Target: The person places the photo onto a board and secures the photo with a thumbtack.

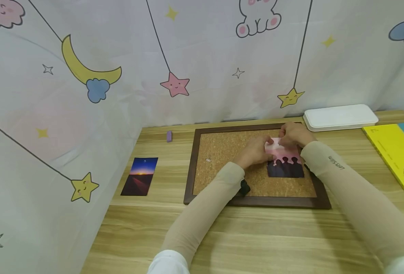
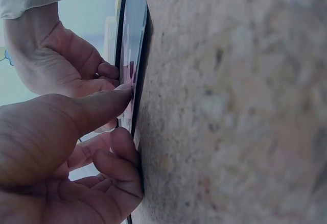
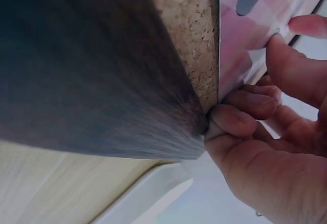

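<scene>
**One pink photo [image 1: 285, 158] between left grip [image 1: 255, 151] and right grip [image 1: 296, 134], both toward its far end**

Head view: flat or nearly so on the right part of the cork board [image 1: 219, 152], inside the dark frame [image 1: 192, 167], on the wooden surface [image 1: 130, 228]. Long axis seemingly near to far, though foreshortened. Rightward from the left grip; nearward and slightly leftward from the right grip. Left side nearer the left hand, top edge and far right corner nearer the right. Near end, with the dark figures, reached by neither. Well off to the left, apart from the board, a sunset picture [image 1: 139, 176].

Left wrist view: seen almost edge-on along the cork. Left grip narrow, holding the photo by its margin, thumb on the printed face, other fingers bent at the edge. Beyond, right grip drawn together, touching or just beside the paper; cannot tell which.

Right wrist view: right grip narrow, bent fingers by the photo's corner, close to the frame's inner corner. One fingertip over the pink face, near a small glint. Whether holding a pin, the paper or nothing, cannot tell. In judgement, most hanging on that far end, with the length of the photo toward the person.
</scene>
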A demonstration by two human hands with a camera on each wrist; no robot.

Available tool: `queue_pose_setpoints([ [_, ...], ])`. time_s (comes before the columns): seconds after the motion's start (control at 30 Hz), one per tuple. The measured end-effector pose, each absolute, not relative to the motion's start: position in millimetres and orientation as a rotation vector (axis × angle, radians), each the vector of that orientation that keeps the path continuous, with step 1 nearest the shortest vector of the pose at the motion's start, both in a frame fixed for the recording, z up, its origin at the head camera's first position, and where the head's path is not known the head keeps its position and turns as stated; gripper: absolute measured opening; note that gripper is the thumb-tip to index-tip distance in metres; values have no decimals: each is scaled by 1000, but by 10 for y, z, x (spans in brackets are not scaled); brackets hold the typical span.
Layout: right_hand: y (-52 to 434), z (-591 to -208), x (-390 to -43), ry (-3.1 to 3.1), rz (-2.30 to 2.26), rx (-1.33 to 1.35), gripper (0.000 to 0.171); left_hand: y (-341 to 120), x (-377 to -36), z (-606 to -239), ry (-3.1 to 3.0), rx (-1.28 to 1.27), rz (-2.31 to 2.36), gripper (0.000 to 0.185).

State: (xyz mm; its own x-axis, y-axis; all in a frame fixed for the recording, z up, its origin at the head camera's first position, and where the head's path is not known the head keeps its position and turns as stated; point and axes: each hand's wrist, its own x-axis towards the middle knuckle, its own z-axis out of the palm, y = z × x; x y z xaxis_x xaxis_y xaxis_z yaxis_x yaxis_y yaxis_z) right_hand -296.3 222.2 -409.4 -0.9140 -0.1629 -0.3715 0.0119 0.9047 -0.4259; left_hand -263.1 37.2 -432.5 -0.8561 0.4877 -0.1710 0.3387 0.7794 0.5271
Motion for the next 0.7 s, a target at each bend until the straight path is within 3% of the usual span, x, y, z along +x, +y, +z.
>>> queue_pose_setpoints([
  [0.33,2310,-4208,-2947,2625,-922,-152,20,181,-2712,-4369,2617,697,875,56],
  [0.7,2796,-4186,-2657,2628,-958,-193,43,-627,-2691,-4268,2588,544,1170,58],
])
